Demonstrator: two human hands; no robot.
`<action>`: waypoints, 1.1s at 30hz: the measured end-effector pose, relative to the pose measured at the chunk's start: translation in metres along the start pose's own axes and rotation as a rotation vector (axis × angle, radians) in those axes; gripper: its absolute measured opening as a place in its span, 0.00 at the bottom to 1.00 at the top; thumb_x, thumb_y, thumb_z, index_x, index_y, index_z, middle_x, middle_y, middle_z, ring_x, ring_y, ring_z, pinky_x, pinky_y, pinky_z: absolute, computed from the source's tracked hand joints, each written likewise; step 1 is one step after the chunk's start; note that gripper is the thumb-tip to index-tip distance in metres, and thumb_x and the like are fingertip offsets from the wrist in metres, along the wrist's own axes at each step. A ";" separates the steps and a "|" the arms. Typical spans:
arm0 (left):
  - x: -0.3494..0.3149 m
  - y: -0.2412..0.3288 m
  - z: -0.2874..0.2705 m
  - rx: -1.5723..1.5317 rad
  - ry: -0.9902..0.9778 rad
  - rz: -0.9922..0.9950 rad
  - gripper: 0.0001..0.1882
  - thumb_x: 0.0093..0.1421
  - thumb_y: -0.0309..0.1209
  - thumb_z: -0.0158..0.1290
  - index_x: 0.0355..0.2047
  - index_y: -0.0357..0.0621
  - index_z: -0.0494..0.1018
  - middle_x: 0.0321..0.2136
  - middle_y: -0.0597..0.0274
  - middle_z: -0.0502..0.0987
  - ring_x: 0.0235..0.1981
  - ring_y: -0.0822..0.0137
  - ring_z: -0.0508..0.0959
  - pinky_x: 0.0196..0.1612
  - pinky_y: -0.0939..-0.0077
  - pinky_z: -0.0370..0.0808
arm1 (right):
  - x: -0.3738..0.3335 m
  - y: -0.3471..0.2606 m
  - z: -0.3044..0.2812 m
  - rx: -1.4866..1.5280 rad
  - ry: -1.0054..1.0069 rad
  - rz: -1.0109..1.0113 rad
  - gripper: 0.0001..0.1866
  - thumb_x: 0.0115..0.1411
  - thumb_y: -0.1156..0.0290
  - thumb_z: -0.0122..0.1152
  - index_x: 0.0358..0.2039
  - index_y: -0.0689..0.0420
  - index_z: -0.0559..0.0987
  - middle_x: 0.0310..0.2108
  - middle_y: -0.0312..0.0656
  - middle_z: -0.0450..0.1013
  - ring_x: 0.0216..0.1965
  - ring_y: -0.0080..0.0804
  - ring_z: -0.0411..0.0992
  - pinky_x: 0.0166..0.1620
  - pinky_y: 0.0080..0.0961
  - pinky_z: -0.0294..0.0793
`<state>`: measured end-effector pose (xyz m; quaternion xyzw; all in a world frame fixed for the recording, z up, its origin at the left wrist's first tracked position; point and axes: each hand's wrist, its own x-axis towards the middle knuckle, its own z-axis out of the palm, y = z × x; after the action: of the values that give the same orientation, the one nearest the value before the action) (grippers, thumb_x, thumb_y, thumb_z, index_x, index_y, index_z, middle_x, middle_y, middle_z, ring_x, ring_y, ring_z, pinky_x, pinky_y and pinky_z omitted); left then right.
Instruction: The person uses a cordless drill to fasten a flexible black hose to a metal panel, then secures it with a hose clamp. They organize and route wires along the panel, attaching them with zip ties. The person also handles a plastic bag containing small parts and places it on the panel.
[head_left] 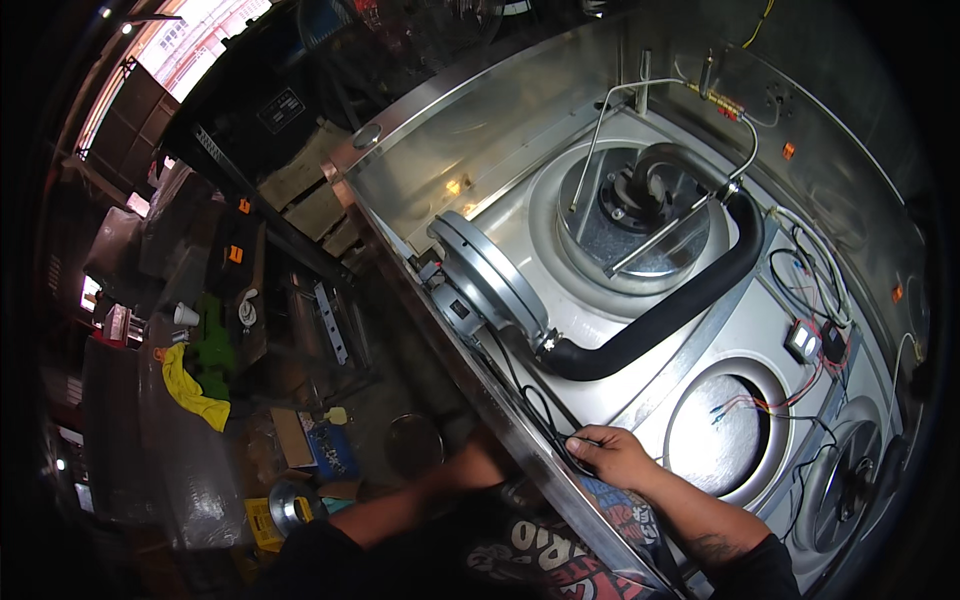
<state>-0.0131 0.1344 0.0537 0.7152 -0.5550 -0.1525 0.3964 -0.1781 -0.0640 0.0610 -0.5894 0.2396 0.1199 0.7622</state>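
My right hand (606,456) is closed, thumb and fingers pinching a black cable (540,405) just inside the near metal wall (470,385) of a large steel housing. That cable runs up to a silver round blower (485,275) fixed beside the wall. My left hand (482,463) is outside the same wall, and its fingers are hidden by the edge. A thick black hose (680,310) leads from the blower to a fitting over a round burner opening (640,215).
Thin wires with a white switch (802,341) lie on the housing's right part, near a second round opening (730,435). A thin metal pipe (605,125) rises at the back. Left of me are a yellow cloth (190,390), a blue box (330,450) and a dark bench (320,320).
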 end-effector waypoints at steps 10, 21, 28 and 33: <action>0.000 0.034 -0.014 0.243 -0.048 0.075 0.12 0.58 0.34 0.60 0.42 0.45 0.81 0.36 0.58 0.79 0.42 0.53 0.79 0.54 0.54 0.74 | -0.006 -0.013 0.006 -0.387 0.143 -0.165 0.17 0.68 0.57 0.65 0.36 0.60 0.84 0.22 0.50 0.77 0.24 0.37 0.76 0.32 0.33 0.74; 0.022 0.055 -0.016 0.536 -0.002 0.238 0.08 0.52 0.32 0.62 0.33 0.47 0.79 0.32 0.64 0.78 0.37 0.60 0.77 0.55 0.54 0.72 | -0.017 -0.031 0.008 -0.573 0.117 -0.384 0.26 0.62 0.48 0.69 0.26 0.60 0.74 0.15 0.53 0.71 0.20 0.55 0.76 0.25 0.43 0.72; 0.032 0.066 -0.016 0.189 0.150 0.104 0.07 0.53 0.24 0.64 0.32 0.41 0.78 0.30 0.58 0.77 0.33 0.58 0.78 0.42 0.59 0.75 | -0.017 -0.033 0.003 -0.674 0.071 -0.399 0.20 0.66 0.50 0.63 0.36 0.57 0.75 0.21 0.56 0.75 0.28 0.61 0.78 0.32 0.50 0.74; 0.002 0.047 0.007 -0.269 0.298 -0.303 0.05 0.62 0.25 0.64 0.34 0.37 0.80 0.31 0.60 0.79 0.35 0.65 0.79 0.43 0.67 0.77 | -0.013 -0.035 0.001 -0.761 0.029 -0.314 0.21 0.66 0.46 0.61 0.40 0.53 0.77 0.24 0.54 0.77 0.33 0.61 0.78 0.38 0.53 0.76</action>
<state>-0.0484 0.1265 0.0848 0.7456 -0.3515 -0.1757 0.5382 -0.1727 -0.0710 0.0967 -0.8602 0.0959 0.0738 0.4954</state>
